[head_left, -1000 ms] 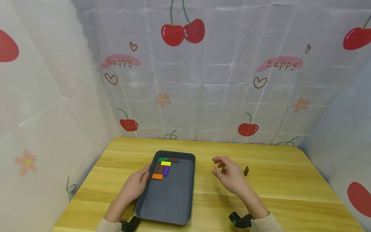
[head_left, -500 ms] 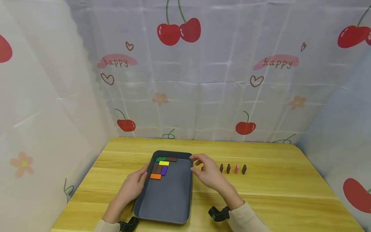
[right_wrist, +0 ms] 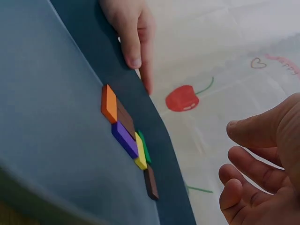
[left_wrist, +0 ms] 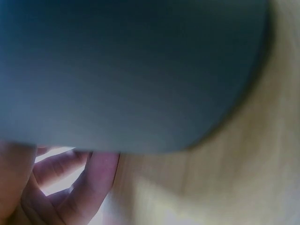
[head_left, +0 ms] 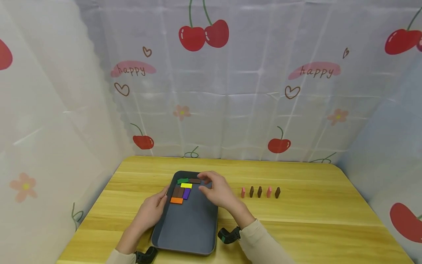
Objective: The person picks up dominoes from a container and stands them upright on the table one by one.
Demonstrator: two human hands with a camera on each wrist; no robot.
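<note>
I see a wood-grain table (head_left: 303, 227) backed by cherry-printed sheeting (head_left: 244, 91). The left hand (head_left: 152, 211) grips the tray (head_left: 186, 231) at its right, long axis pointing forward; the right hand (head_left: 215, 189) hovers, relaxed.

Gray tray (left_wrist: 126, 84) blurred in left wrist view, left fingers (left_wrist: 95, 180) partly hidden

One tray (head_left: 186, 227) holds three brown blocks (head_left: 194, 181), one green block (head_left: 182, 181), one yellow block (head_left: 186, 186), one purple block (head_left: 186, 193) and one orange block (head_left: 176, 201), making seven. Right of the tray stand two pink blocks (head_left: 269, 191) and three more brown blocks (head_left: 259, 191), making five.
</note>
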